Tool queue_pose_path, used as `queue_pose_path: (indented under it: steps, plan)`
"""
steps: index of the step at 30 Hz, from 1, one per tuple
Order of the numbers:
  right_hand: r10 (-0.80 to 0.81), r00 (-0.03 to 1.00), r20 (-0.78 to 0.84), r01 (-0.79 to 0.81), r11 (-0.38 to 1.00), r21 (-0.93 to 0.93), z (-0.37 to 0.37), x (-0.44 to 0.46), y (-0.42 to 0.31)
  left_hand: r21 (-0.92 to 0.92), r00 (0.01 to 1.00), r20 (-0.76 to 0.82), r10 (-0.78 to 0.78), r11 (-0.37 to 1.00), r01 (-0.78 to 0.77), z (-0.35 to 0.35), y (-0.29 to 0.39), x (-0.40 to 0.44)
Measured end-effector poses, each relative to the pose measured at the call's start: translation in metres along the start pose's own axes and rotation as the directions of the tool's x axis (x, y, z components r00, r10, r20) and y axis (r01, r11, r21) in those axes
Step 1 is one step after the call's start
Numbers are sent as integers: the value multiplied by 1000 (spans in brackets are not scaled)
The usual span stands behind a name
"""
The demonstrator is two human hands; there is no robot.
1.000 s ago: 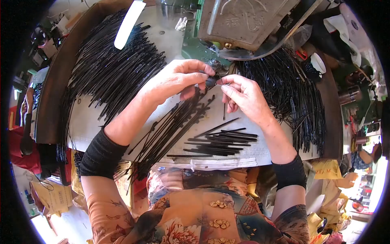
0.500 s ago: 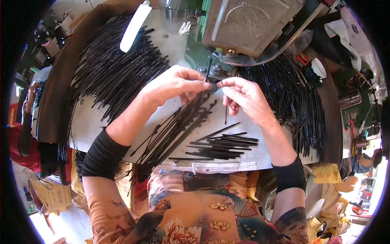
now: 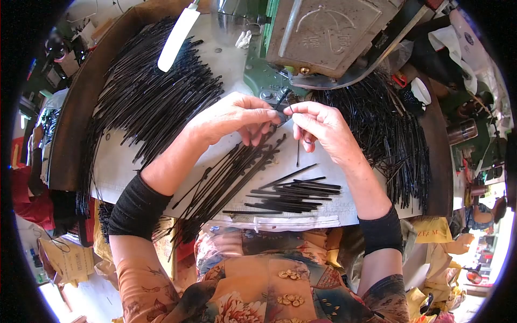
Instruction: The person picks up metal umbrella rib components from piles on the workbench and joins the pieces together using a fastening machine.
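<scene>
My left hand (image 3: 232,117) is closed, its thumb and forefinger pinching a black umbrella rib (image 3: 282,98) that sticks up toward the machine. Just to its right, my right hand (image 3: 326,128) pinches a thin black rod (image 3: 298,155), whose lower end hangs below the fingers. The fingertips of both hands almost meet in front of the green machine base (image 3: 260,75); fingers partly hide where the two pieces come together. Below my left hand lies a slanting bundle of jointed black ribs (image 3: 229,175). Short black strips (image 3: 296,194) lie loosely below my right hand.
A large pile of black ribs (image 3: 156,86) covers the left of the white table, and another dark pile (image 3: 377,118) the right. The machine's metal housing (image 3: 328,37) with an umbrella emblem overhangs the back. A white lamp (image 3: 179,39) hangs at upper left.
The rib in my left hand has gone from nearly upright to leaning right, its top lower. My right hand has shifted slightly left, with the rod still in its fingers.
</scene>
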State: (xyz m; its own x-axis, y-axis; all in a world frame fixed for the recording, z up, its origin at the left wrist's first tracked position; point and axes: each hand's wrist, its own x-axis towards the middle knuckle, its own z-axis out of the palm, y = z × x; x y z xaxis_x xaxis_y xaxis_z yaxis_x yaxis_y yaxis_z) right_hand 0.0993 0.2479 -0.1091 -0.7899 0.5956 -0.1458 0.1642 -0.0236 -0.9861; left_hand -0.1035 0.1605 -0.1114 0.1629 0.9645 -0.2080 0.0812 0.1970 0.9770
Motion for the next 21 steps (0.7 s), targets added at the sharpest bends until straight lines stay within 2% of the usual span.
queue_pose_path:
  steps: [10,13,14,21]
  plan:
    - [-29,1000,-7,29,1000,8,-1,0,-2,53,998,-28,62,997,-60,-5,-2,4]
    - [-58,998,-20,58,998,18,-4,3,-3,14,997,-44,56,998,-56,-8,2,8]
    - [-64,998,-27,64,998,18,-4,5,-4,-51,998,-56,37,998,-40,-10,2,10]
    - [-65,997,-42,66,997,32,-5,10,-1,-70,996,-86,38,997,-44,-14,-4,13]
